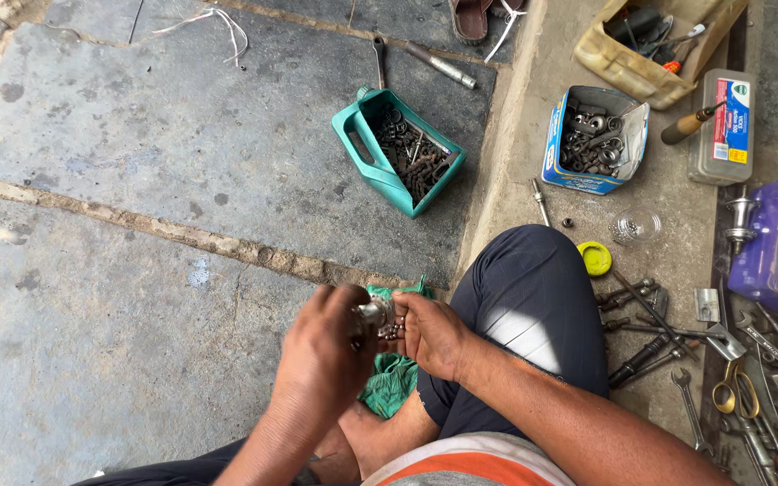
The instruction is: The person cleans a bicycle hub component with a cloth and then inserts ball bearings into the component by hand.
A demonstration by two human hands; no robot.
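small shiny metal hub part [373, 314], gripped by left hand [324, 346].

1. Shiny metal part [373, 314], gripped in the left hand [321, 346].
2. Soft green cloth [391, 378], crumpled and matt.
3. Glossy teal plastic can [364, 148], holding rusty metal bolts.
4. Rough, stained stone floor [137, 180].

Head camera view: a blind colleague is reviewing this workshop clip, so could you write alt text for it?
A seated person's left hand holds a small metal hub part while the right hand cups small steel balls over a green rag. A cut-open teal jug of rusty bolts sits ahead; wrenches lie at right.
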